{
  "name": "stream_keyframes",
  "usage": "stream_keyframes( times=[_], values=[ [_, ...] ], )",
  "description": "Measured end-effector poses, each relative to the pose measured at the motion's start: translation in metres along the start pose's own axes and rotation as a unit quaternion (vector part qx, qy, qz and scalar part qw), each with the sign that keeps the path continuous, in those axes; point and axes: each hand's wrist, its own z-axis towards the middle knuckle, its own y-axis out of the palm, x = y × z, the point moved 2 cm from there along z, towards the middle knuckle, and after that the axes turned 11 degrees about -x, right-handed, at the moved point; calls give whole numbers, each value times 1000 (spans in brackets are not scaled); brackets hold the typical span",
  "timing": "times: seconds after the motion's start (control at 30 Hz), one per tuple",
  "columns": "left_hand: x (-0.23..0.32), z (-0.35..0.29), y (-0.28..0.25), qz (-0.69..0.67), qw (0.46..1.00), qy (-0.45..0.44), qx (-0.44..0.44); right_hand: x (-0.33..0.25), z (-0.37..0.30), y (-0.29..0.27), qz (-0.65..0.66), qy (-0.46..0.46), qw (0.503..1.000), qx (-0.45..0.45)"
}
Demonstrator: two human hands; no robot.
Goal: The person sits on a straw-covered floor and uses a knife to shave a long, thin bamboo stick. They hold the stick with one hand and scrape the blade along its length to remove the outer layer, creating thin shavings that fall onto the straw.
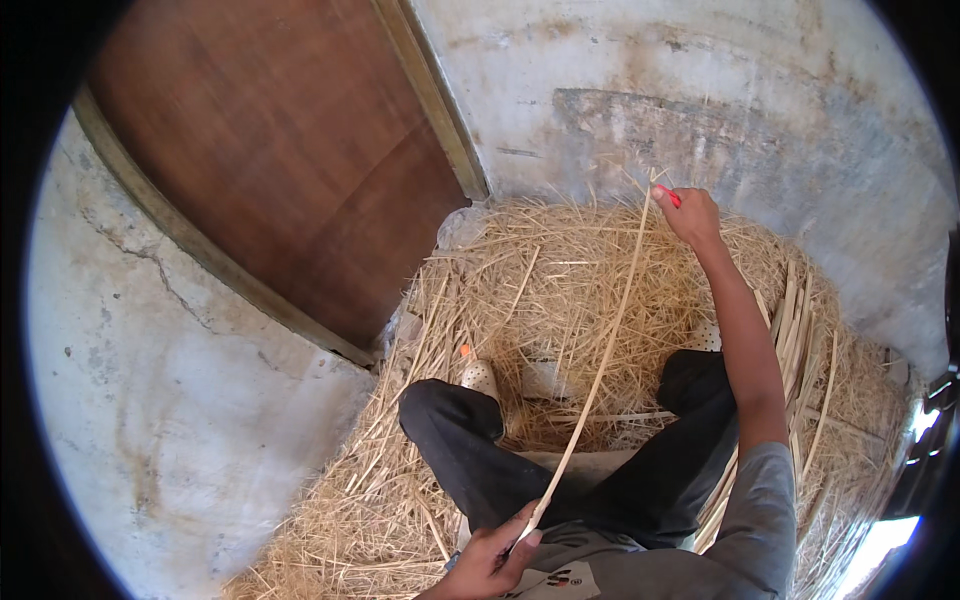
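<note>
A long, thin, pale strip, like split cane or bamboo, runs slanting from my lap up towards the far wall. Its near end is gripped in my left hand, low in front of my body. My right arm is stretched far forward. At the strip's far end my right hand is closed on a small red-handled tool, whose working part is too small to make out. The strip's tip rests at the thumb there, and thin fibres stick out around it.
Curly straw-coloured shavings cover the floor around my feet. A bundle of long pale strips lies to my right. A brown door in a wooden frame is at the far left, between stained plaster walls. A light perforated shoe shows below my left knee.
</note>
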Motion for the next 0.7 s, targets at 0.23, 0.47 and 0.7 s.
stream_keyframes(
  times=[0.23,0.47,0.7],
  values=[
    [-15,-8,-2,-143,989,24,-22,82,-5,-13,71,226,970,-51],
    [-13,56,-21,-225,968,105,33,-84,-101,-3,79,-97,975,-183],
    [-10,57,-27,-166,974,114,106,-153,-167,-1,-20,-314,929,-196]
  ],
)
